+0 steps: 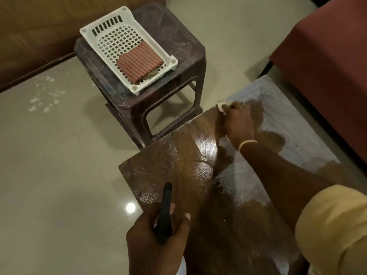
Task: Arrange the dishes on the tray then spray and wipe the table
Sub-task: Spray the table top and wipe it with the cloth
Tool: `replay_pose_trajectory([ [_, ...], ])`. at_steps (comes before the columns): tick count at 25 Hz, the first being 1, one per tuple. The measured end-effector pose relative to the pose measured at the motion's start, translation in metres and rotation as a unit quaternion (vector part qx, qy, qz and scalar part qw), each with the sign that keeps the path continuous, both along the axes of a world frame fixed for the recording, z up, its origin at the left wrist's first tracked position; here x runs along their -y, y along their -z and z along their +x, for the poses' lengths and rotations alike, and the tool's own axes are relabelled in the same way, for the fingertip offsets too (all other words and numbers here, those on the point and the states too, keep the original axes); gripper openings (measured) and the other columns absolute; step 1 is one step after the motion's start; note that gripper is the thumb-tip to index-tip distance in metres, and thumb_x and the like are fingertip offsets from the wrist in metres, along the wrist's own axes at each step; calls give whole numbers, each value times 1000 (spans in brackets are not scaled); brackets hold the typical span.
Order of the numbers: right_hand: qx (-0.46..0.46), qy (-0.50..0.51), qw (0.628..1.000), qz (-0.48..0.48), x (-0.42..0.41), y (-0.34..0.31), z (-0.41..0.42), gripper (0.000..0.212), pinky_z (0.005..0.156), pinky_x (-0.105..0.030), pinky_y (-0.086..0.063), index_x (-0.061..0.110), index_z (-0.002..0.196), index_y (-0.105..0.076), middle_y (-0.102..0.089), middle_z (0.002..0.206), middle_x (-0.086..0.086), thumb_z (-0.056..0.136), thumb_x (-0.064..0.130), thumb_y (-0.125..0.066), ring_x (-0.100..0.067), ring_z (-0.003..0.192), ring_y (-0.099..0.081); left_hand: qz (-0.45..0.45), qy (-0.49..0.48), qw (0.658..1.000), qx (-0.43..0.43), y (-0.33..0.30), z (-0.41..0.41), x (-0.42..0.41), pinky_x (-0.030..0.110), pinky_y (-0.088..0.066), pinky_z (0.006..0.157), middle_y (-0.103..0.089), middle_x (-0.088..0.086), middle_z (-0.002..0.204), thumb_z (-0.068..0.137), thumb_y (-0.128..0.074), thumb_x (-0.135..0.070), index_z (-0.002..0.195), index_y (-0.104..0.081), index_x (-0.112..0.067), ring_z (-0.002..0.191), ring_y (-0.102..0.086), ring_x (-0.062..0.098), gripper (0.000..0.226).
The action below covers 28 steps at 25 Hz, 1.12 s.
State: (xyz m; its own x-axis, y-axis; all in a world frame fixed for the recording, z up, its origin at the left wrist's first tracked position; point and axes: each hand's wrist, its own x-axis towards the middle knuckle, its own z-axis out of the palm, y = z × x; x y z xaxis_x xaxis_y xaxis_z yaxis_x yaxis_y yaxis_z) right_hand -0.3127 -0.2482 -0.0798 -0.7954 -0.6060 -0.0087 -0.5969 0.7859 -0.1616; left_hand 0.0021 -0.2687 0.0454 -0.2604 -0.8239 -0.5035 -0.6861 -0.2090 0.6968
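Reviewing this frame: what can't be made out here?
- Spray bottle body: hidden under the left hand; only the black spray head shows.
- Wiping cloth: mostly covered by the right hand, blurred.
- Under the striped cloth in the white tray: covered.
- Table: near end cut off.

Ahead of you, a dark plastic stool (178, 62) stands on pale glossy floor tiles (59, 165). To your left, white flecks (45, 96) lie scattered on the tiles below a brown sofa edge (39, 36). A ceiling light's round reflection (130, 207) shows on the floor near you. At upper right you see a red-brown cushioned seat (327, 56), its base just beside the far end of the scene
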Motion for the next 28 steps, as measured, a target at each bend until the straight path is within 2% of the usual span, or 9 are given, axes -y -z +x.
replay_pose_trajectory([
  [2, 0, 27, 1000, -4, -1, -1, 38, 29, 91, -47, -50, 11, 120, -63, -57, 123, -14, 98, 17, -45, -36, 119, -42, -4, 12, 999, 43, 0, -4, -1, 2, -43, 71, -70, -16, 68, 52, -95, -18, 80, -76, -14, 66, -62, -8, 34],
  [5, 51, -191, 980, -25, 2, -2, 106, 27, 78, -44, -56, 7, 116, -65, -63, 112, -12, 91, 16, -57, -33, 103, -52, -6, 28, 995, 94, 2, -18, -2, 18, -47, 80, -70, -5, 69, 56, -94, -27, 73, -73, -12, 57, -53, 0, 30],
  [7, 59, -304, 950, -32, 17, 0, 83, 31, 79, -38, -53, 11, 124, -61, -58, 113, -6, 95, 23, -57, -27, 101, -51, -8, 39, 996, 80, 3, -24, -2, 6, -45, 68, -65, -6, 57, 57, -93, -27, 63, -70, -15, 58, -60, 0, 26],
  [13, 19, 40, 999, -8, -26, 4, 1, 37, 90, -44, -48, 14, 129, -59, -56, 126, -14, 95, 11, -44, -37, 111, -46, 94, 91, 990, 59, 1, -40, -16, -6, -39, 57, -65, -18, 73, 62, -91, -26, 80, -67, -25, 65, -54, -8, 30],
  [15, 53, 20, 998, -29, -50, -6, 66, 36, 85, -43, -52, 10, 124, -60, -58, 120, -14, 89, 8, -54, -35, 107, -51, 131, 95, 984, 74, -5, -48, -21, -2, -40, 53, -64, -16, 64, 65, -90, -23, 73, -65, -24, 61, -55, -7, 26],
  [19, 129, -253, 959, -15, -111, -8, 164, 52, 64, -33, -56, 17, 120, -53, -61, 111, -4, 75, 21, -81, -28, 90, -55, 122, 102, 982, 98, -4, -57, -28, 2, -39, 51, -58, -32, 49, 61, -89, -24, 51, -57, -18, 49, -56, -3, 34],
  [24, 77, 161, 984, -12, -162, -9, 122, 36, 72, -42, -50, 15, 122, -65, -59, 117, -11, 89, 22, -51, -35, 98, -46, 155, 189, 964, 105, 2, -59, -32, 18, -55, 70, -72, -16, 68, 50, -86, -47, 69, -70, -25, 68, -68, -1, 33],
  [26, 122, 153, 980, -33, -155, -27, 176, 33, 70, -38, -53, 16, 115, -69, -55, 114, -6, 83, 18, -62, -27, 100, -43, 129, 217, 963, 99, -1, -64, -38, 24, -58, 75, -72, -18, 72, 48, -80, -52, 74, -69, -26, 70, -68, -3, 38],
  [28, 183, 37, 980, -67, -139, -47, 210, 31, 77, -9, -46, 17, 113, -68, -48, 111, 10, 82, 19, -67, -2, 96, -40, 100, 248, 960, 84, -7, -76, -44, 9, -52, 64, -68, -19, 69, 60, -80, -45, 78, -68, -30, 69, -63, -5, 26],
])
